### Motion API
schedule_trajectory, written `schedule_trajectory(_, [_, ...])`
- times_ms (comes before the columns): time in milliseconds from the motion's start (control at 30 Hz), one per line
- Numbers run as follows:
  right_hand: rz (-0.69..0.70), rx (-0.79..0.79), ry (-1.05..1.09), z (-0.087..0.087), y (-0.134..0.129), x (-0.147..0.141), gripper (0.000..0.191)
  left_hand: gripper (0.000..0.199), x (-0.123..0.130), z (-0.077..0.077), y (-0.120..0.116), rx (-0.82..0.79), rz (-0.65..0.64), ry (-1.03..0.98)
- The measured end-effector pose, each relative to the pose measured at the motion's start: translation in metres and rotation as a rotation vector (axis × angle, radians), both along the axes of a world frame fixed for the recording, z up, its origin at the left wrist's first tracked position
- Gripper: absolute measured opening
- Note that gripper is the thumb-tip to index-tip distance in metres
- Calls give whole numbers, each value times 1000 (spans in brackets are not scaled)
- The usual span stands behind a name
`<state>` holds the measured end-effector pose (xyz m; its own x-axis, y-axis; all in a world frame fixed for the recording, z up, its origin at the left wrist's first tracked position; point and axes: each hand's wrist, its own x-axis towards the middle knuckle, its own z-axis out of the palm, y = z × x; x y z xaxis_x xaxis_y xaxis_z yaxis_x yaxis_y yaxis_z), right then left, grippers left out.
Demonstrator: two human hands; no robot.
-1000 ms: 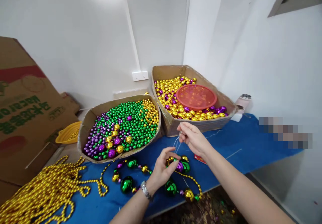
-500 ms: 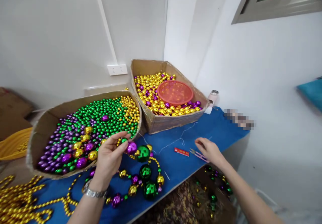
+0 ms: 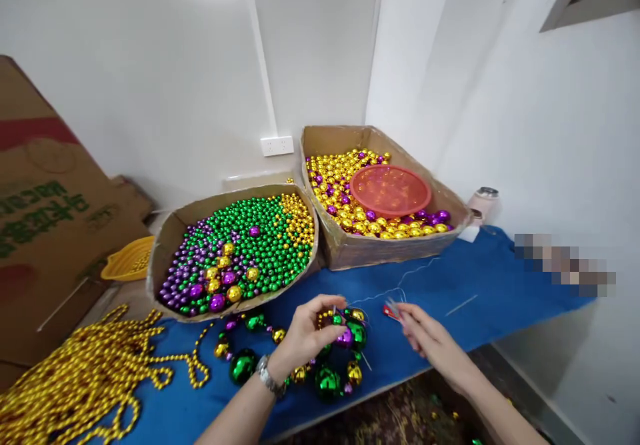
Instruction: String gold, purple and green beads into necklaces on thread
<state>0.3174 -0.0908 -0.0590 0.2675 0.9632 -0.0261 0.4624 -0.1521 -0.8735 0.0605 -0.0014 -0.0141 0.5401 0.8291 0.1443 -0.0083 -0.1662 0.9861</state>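
Observation:
My left hand (image 3: 309, 332), with a metal watch (image 3: 270, 377) at the wrist, pinches the end of a bead string (image 3: 327, 382) of green, purple and gold shiny balls. Most of that string lies on the blue cloth below and left of the hand. To its right, my right hand (image 3: 429, 338) is closed round a pair of thread snips (image 3: 392, 307). The blades point left, toward the held beads. Under the blades lies a small red flat object (image 3: 388, 313), partly covered. Fine pale thread (image 3: 373, 296) runs over the cloth between the hands.
A carton of small green, purple and gold beads (image 3: 152, 278) stands behind my left hand. Beside it is a carton of larger gold and purple balls (image 3: 395, 248), with a red basin (image 3: 390, 192) inside. Gold bead strands (image 3: 75, 372) pile up left; a bottle (image 3: 484, 206) stands right.
My right hand has picked up the snips from the cloth and brought them left, nearer my left hand. The left hand still holds the bead string. The view has swung left.

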Motion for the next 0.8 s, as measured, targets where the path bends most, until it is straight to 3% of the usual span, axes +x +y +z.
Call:
schedule_trajectory(100, [234,33,214,29,4,-44,29,41,0,0,0,-42,-44,-10])
schedule_trajectory(233, [358,76,146,47,16,-68,25,49,-2,-3,1,-86,-112,-16])
schedule_trajectory(533, [442,110,125,46,27,-75,22,49,-2,-6,2,-96,-184,-17])
schedule_trajectory(800, [433,142,97,41,26,-79,25,48,-1,-6,1,-77,-183,-12])
